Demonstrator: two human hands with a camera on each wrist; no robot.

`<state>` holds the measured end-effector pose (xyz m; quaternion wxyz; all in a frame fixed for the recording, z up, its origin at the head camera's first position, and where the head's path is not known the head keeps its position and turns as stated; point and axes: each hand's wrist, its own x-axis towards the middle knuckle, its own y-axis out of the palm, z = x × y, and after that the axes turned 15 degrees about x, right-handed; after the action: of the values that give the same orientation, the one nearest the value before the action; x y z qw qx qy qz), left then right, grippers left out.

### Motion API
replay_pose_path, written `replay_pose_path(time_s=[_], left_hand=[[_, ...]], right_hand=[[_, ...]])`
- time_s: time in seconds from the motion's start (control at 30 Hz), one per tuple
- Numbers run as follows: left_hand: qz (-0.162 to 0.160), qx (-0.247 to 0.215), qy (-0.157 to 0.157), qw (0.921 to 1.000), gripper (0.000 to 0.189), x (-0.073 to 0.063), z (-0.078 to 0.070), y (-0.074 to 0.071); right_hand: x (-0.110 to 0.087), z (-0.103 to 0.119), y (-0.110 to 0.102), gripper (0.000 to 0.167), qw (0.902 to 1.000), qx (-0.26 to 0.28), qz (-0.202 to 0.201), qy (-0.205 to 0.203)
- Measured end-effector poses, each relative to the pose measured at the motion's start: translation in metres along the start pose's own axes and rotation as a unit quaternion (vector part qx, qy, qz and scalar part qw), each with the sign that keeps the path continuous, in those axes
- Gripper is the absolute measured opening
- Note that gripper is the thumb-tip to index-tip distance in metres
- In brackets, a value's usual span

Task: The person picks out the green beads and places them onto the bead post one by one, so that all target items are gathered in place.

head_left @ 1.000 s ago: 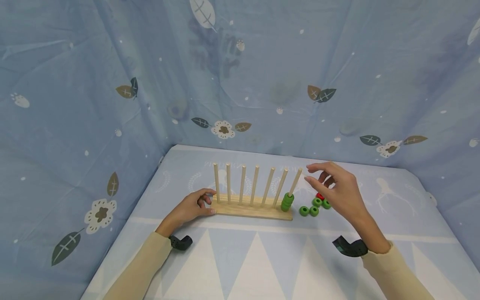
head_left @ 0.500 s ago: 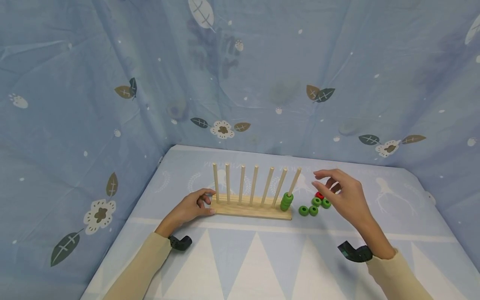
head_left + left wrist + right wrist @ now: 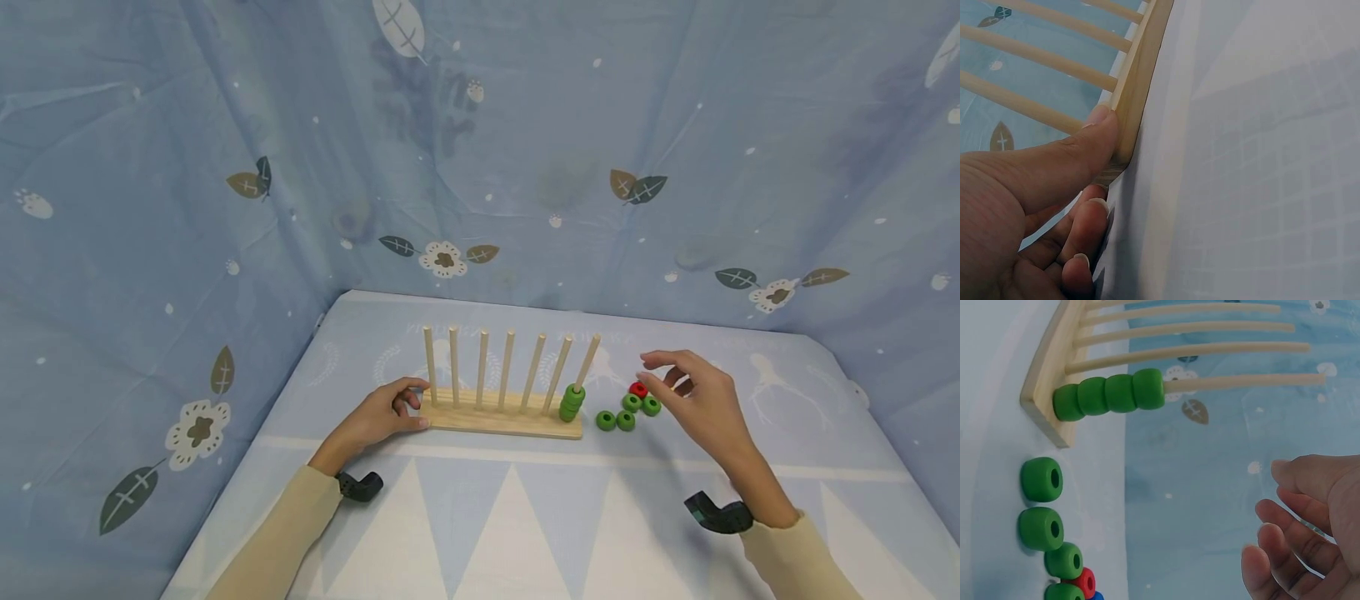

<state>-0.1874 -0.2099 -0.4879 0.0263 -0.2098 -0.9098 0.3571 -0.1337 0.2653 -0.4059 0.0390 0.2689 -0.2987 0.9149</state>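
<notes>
Gripping rack (image 3: 495, 423), left hand (image 3: 381, 414), blue piece (image 3: 1096, 596) cropped

Green is glowing on the stacked beads (image 3: 1117, 394) and on four loose beads (image 3: 1039, 529), a red bead (image 3: 638, 389) is flashing bright, the peg rack (image 3: 495, 423) is showing pale yellow, white triangles (image 3: 510, 537) are marching across the light-blue table (image 3: 461, 500), and the blue curtain (image 3: 525, 125) is sporting white flowers (image 3: 435, 252)!

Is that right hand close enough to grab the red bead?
Probably yes: the right hand hangs nearby, holding nothing, and nothing lies on top of the red bead. Green beads sit beside it and might get nudged.
</notes>
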Motion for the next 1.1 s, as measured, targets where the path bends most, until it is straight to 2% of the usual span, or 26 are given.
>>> replay_pose_path(time_s=[0.07,0.57,1.1], left_hand=[[0.001,0.0,-0.001,1.0,0.06,0.003,0.008,0.001],[0.0,-0.003,-0.008,1.0,0.062,0.004,0.007,0.001],[-0.003,-0.008,-0.003,1.0,0.061,0.005,0.012,0.002]], right_hand=[[-0.002,-0.002,0.0,0.03,0.9999,-0.005,0.002,0.012],[-0.014,-0.019,-0.001,0.03,0.9966,-0.017,0.008,0.08],[-0.018,-0.038,0.001,0.03,0.9922,-0.025,0.015,0.121]])
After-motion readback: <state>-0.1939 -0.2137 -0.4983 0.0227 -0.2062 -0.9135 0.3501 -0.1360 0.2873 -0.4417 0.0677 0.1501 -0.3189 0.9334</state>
